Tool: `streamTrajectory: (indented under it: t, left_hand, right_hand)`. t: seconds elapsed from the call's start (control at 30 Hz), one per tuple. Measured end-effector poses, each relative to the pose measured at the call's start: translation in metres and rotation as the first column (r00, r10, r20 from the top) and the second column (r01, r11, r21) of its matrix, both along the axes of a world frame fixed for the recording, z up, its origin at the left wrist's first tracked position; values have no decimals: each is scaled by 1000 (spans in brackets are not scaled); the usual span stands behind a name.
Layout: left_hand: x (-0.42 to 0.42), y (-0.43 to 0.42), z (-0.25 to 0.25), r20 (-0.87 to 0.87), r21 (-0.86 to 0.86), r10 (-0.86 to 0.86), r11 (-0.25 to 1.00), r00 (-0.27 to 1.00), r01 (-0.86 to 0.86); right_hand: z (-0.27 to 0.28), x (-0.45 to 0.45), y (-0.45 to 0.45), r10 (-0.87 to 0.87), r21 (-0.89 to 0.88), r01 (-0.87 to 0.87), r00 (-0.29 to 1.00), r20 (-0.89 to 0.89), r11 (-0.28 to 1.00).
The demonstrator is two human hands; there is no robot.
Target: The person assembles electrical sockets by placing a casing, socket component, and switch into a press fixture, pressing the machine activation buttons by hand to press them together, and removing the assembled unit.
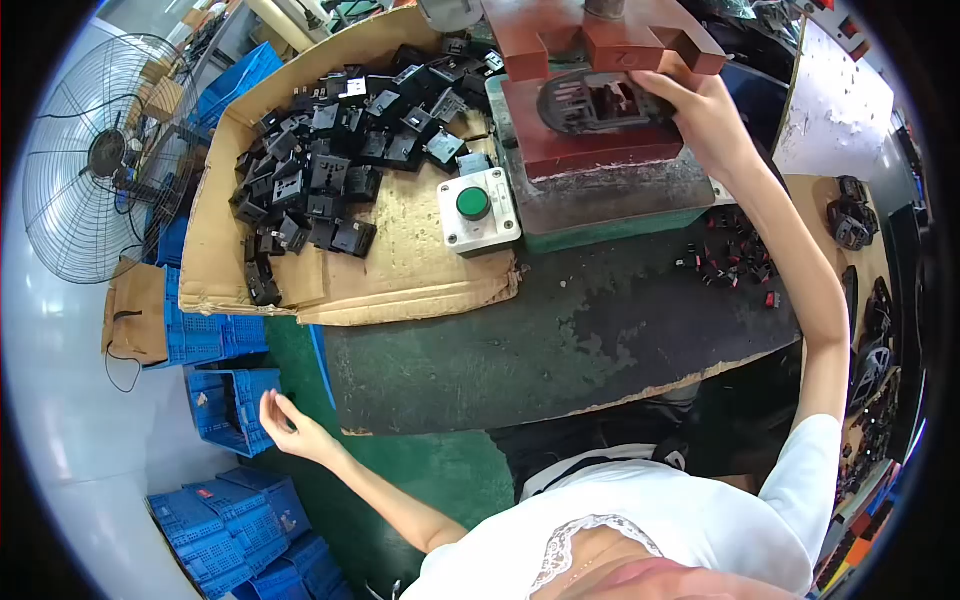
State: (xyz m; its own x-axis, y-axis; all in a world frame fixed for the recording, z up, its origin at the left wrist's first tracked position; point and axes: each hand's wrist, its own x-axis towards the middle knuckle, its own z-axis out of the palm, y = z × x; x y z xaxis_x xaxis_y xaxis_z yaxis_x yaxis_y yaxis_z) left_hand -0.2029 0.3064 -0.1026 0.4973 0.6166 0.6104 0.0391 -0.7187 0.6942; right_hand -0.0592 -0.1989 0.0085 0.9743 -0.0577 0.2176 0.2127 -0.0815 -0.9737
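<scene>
My right hand (pixel 705 118) grips the right end of a black oval plastic shell (pixel 580 105) with slots and an opening in it. The shell lies over a red block (pixel 600 158) of a press, below its notched red upper part (pixel 600 40). Some of my right fingers are hidden behind the shell's edge. Out to the left, away from the bench, my left hand (pixel 287 428) hangs in the air with fingers loosely curled and apart, nothing visible in it. Between press and carton is a grey box with a green push button (pixel 473 204).
Many black socket-like parts (pixel 330 175) fill a cut-open cardboard box (pixel 400 285) on the dark bench (pixel 450 375). Small black and red pieces (pixel 735 255) lie right of the press. A fan (pixel 108 155) and blue crates (pixel 230 520) stand at the left.
</scene>
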Motion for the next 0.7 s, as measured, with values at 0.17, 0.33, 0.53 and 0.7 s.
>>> streamTrajectory:
  t: [0.17,0.33,0.53,0.7]
  left_hand:
    - [37,-43,62,-138,350,-299,877,944,329]
    - [91,-95,105,-251,533,-591,577,767,619]
    - [189,-142,103,-376,550,-770,262,516,793]
    - [240,-171,87,-576,458,-671,208,467,864]
  right_hand:
    - [11,12,13,-125,-537,190,980,156,822]
    - [-9,35,-4,-153,-630,120,988,2,767]
    - [-2,19,-16,36,-583,184,938,345,792]
    - [11,-3,-56,130,-644,169,912,390,746]
